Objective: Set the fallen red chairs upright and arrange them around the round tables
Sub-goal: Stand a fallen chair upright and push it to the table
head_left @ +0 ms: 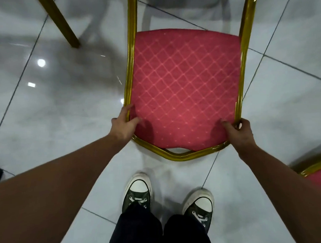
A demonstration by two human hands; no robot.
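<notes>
**Now both hands are on one chair, with the tables out of view**

Plainly, the work is somewhere in the middle, as far as one view can say. A red chair [184,87] with a gold frame sits directly in front of the person, its diamond-patterned red pad facing up toward the camera. The left hand [124,123] holds the frame's near left corner, thumb on the red cushion and fingers wrapped over the gold tube. The right hand [239,132] grips the near right corner in the same way, thumb on the fabric and fingers curled round the rail. So each grip is clamped on the chair, not apart.

Whether this chair is already standing on its legs or is partway up I cannot tell, since the frame runs out of view at the top. No round table shows in the picture. A gold leg [61,23] of some other piece crosses the upper left, and the corner of a second red chair [318,175] peeks in at the right edge; its position cannot be judged. The person's sneakers [138,191] stand on the glossy tiled floor [46,116] just behind the held chair.

Judging from this, what remains is at least placing this chair at a table and dealing with the one at the right.
</notes>
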